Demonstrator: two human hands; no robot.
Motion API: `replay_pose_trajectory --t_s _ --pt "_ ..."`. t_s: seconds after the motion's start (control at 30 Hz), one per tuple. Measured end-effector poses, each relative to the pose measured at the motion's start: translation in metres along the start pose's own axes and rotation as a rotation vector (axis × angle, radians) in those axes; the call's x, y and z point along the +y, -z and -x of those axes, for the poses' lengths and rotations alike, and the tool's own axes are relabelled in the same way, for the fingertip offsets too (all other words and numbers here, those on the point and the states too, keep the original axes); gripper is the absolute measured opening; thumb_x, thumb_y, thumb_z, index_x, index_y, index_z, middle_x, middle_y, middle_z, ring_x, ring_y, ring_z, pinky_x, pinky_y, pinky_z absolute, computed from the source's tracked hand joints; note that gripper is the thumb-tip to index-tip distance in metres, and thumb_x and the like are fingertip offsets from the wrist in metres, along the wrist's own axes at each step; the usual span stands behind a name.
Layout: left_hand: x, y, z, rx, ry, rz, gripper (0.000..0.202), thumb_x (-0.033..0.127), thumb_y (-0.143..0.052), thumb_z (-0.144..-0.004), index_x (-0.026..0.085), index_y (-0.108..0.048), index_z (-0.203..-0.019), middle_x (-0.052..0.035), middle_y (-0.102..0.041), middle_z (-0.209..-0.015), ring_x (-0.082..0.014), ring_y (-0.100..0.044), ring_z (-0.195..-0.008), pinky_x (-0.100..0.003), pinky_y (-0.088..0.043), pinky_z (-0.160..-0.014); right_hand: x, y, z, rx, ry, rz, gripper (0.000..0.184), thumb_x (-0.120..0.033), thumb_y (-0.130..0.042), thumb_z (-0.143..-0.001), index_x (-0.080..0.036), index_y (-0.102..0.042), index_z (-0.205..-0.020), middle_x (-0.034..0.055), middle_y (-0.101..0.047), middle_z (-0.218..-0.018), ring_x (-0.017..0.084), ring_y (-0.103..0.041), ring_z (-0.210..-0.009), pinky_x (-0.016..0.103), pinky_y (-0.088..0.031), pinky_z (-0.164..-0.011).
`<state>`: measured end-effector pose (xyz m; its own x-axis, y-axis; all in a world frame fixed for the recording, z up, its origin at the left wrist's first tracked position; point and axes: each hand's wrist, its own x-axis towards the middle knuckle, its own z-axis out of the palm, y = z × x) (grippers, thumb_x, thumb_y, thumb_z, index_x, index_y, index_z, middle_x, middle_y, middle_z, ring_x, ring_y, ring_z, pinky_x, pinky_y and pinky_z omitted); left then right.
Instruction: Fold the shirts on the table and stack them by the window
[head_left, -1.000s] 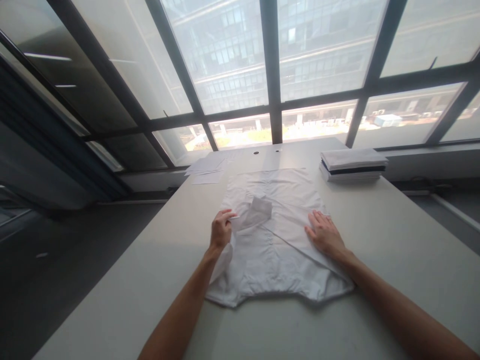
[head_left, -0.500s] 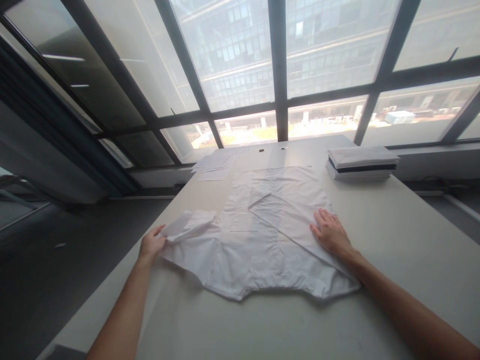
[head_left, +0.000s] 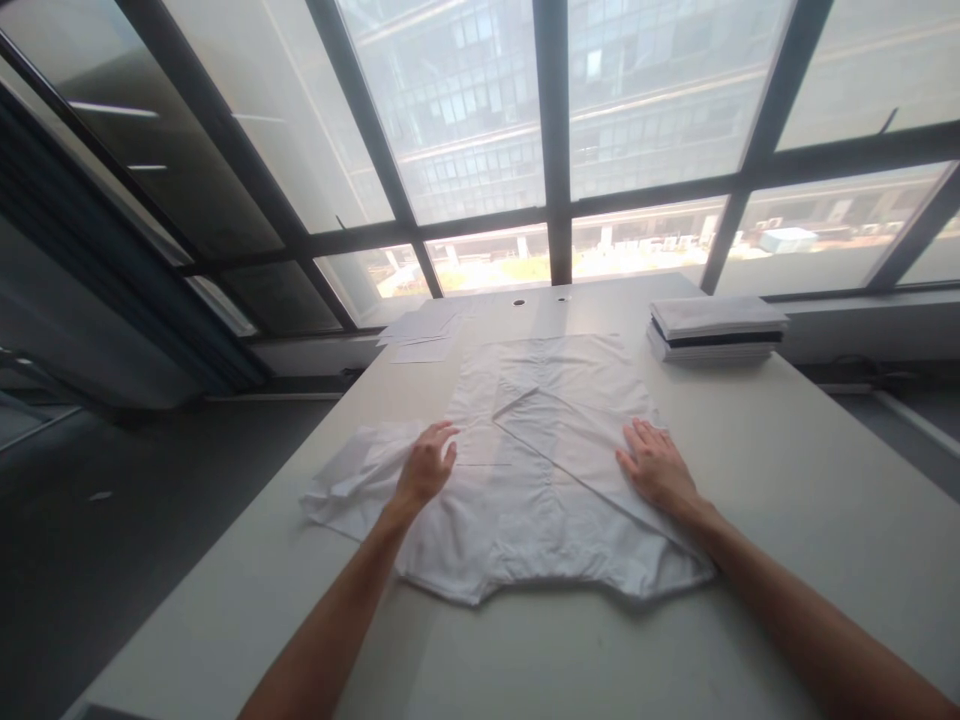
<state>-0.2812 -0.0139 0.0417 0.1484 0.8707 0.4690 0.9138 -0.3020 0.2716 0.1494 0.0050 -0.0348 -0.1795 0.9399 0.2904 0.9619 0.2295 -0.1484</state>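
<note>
A white long-sleeved garment, likely a shirt, lies spread on the white table with its neck end toward me. One sleeve is folded diagonally across the body from the right. The other sleeve lies out to the left, crumpled. My left hand is over the garment near the base of that left sleeve, fingers apart and holding nothing; whether it touches the cloth I cannot tell. On the right edge of the garment my right hand rests flat, palm down, over the folded sleeve.
A stack of folded white cloths with a dark layer sits at the table's far right. Sheets of white paper lie at the far left. Cable holes pierce the table's far end, before large windows.
My left hand has let go of the left sleeve's end and moved right, to the sleeve's base. That sleeve has dropped onto the table. My right hand has stayed in place.
</note>
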Motion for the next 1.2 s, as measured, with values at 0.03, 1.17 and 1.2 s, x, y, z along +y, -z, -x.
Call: replay_pose_trajectory --t_s 0.03,1.17,1.2 --pt "0.012 -0.014 -0.006 -0.026 0.016 0.024 0.031 0.018 -0.048 -0.090 0.020 -0.068 -0.113 -0.0100 -0.067 -0.124 -0.0243 -0.061 -0.120 -0.041 -0.045 -0.110 0.000 0.001 0.000 -0.003 -0.001 0.000 0.053 -0.037 -0.042 -0.099 -0.009 -0.052 -0.143 0.0189 -0.047 -0.154 0.030 -0.041 -0.143 0.045 -0.026 -0.120" --pt "0.161 -0.088 -0.017 -0.471 -0.684 0.451 0.070 0.019 -0.059 -0.094 0.024 -0.031 -0.157 -0.0108 -0.037 -0.161 -0.0253 -0.031 -0.150 -0.047 -0.027 -0.124 -0.013 0.020 0.005 -0.099 0.350 -0.767 0.061 -0.056 -0.036 -0.103 -0.024 -0.043 -0.154 0.0122 -0.051 -0.152 0.032 -0.048 -0.139 0.050 -0.038 -0.116" --pt "0.160 -0.088 -0.017 -0.451 -0.673 0.492 0.067 0.018 -0.057 -0.095 0.024 -0.033 -0.156 -0.0109 -0.041 -0.159 -0.0241 -0.034 -0.149 -0.045 -0.029 -0.123 -0.012 0.019 0.005 -0.090 0.318 -0.805 0.062 -0.057 -0.036 -0.102 -0.021 -0.046 -0.152 0.0132 -0.052 -0.151 0.032 -0.048 -0.139 0.051 -0.038 -0.116"
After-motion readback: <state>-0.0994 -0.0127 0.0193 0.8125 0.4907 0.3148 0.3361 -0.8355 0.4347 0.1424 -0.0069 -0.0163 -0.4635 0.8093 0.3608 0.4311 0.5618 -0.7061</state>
